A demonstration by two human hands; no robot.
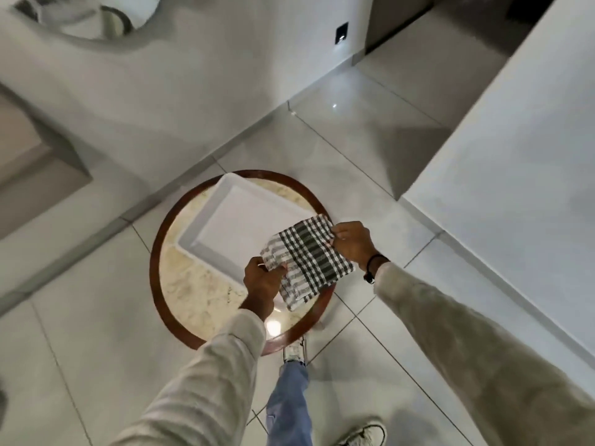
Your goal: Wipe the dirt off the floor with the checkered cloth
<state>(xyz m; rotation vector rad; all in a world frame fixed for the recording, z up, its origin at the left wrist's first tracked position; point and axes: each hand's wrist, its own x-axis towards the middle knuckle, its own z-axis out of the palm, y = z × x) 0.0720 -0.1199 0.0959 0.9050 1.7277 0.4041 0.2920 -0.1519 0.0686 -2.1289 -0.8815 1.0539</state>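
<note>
Checkered black-and-white woven cloth hangs stretched between our hands above a round marble-topped table with a dark wooden rim; our left hand pinches its near corner, our right hand its far edge, over a white rectangular tray.

The checkered cloth covers the white tray's corner at four o'clock, and the left hand hides the tray's lower edge. The left fingertips vanish under the cloth's fold; the right hand's are tucked behind its far corner. At eleven o'clock a rounded white fixture is cut by the top edge and blurred. One shoe at six o'clock is cropped below.
</note>
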